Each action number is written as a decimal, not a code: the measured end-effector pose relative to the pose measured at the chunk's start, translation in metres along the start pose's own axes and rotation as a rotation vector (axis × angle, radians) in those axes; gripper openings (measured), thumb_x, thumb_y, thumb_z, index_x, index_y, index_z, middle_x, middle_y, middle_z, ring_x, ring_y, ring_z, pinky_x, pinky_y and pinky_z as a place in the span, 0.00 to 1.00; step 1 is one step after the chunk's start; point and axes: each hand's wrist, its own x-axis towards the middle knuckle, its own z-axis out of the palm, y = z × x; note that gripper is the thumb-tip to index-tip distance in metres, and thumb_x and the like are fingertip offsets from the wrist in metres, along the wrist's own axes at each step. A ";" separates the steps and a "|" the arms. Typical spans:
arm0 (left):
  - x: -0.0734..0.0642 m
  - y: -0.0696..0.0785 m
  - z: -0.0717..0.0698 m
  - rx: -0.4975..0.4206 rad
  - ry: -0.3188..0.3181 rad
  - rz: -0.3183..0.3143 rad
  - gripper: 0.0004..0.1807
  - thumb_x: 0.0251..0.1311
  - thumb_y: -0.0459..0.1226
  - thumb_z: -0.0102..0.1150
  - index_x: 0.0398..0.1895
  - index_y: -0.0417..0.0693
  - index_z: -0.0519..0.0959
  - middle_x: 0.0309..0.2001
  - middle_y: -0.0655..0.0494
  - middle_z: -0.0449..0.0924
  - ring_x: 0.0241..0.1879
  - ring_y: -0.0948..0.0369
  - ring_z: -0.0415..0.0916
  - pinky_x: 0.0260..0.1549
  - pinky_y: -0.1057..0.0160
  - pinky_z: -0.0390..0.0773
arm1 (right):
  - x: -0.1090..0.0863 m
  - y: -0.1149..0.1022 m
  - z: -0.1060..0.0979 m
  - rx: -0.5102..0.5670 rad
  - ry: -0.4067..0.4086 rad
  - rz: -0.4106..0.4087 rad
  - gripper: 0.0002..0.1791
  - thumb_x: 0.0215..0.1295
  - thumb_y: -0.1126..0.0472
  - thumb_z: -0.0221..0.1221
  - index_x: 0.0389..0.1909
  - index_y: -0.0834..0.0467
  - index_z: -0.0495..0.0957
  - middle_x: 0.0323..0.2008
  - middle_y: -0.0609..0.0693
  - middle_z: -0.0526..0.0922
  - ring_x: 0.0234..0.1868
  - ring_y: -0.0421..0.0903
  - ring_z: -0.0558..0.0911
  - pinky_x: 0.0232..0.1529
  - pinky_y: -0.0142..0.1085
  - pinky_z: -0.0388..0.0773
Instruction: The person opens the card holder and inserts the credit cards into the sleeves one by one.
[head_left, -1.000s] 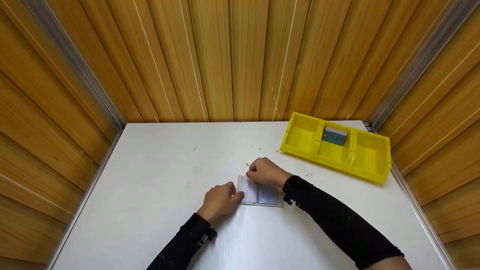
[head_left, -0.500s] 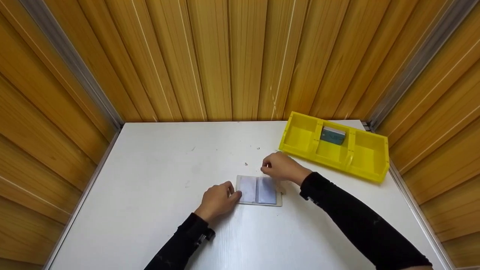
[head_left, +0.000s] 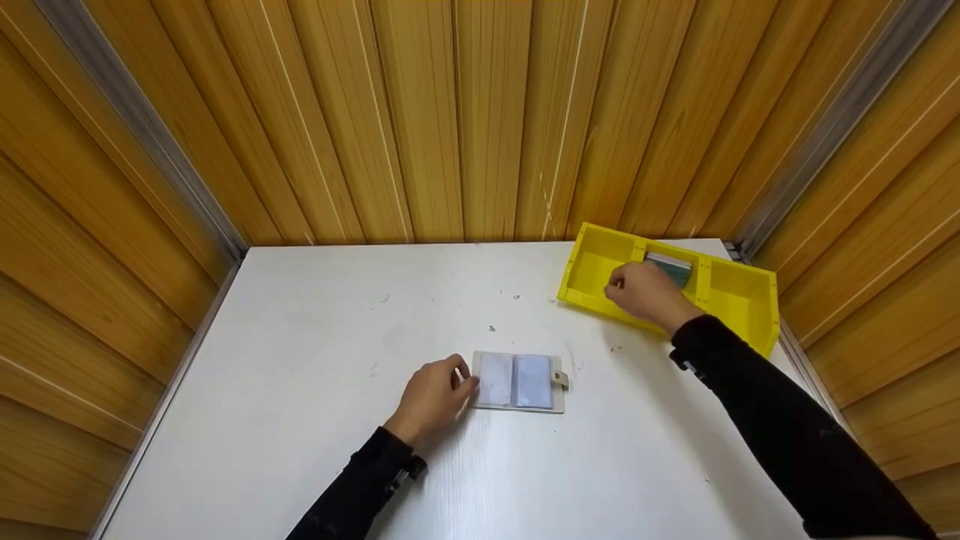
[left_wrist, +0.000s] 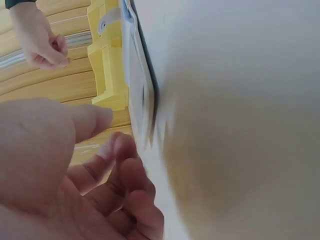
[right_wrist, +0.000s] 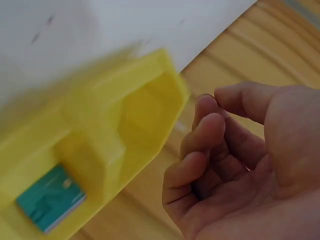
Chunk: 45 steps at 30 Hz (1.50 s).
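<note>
A small card holder (head_left: pixel 533 381) lies spread on the white table, with pale plastic pockets and a cream cover. Its snap tab (head_left: pixel 560 379) sticks out at the right. My left hand (head_left: pixel 433 395) is at the holder's left edge; the left wrist view shows loosely bent fingers and nothing between thumb and fingertips. Over the front of the yellow bin (head_left: pixel 739 307) is my right hand (head_left: pixel 646 291), fingers loosely curled and holding nothing. Teal cards (right_wrist: pixel 51 198) stand stacked in the bin's middle compartment, partly hidden by this hand in the head view.
The bin has three compartments and stands at the table's back right. Small dark specks and scuffs mark the white table (head_left: pixel 337 322). Wood-patterned panels (head_left: pixel 420 120) rise behind the table and on both sides.
My right hand has left the card holder and moved right and away from me to the bin, uncovering the pockets and snap tab. My left hand has barely moved.
</note>
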 end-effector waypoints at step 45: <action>-0.001 -0.009 0.013 0.023 0.020 -0.009 0.13 0.73 0.42 0.67 0.28 0.51 0.82 0.26 0.61 0.76 0.30 0.63 0.71 0.35 0.62 0.73 | 0.054 0.127 -0.011 -0.571 0.350 0.095 0.11 0.74 0.71 0.61 0.45 0.79 0.84 0.39 0.76 0.86 0.43 0.74 0.85 0.55 0.67 0.80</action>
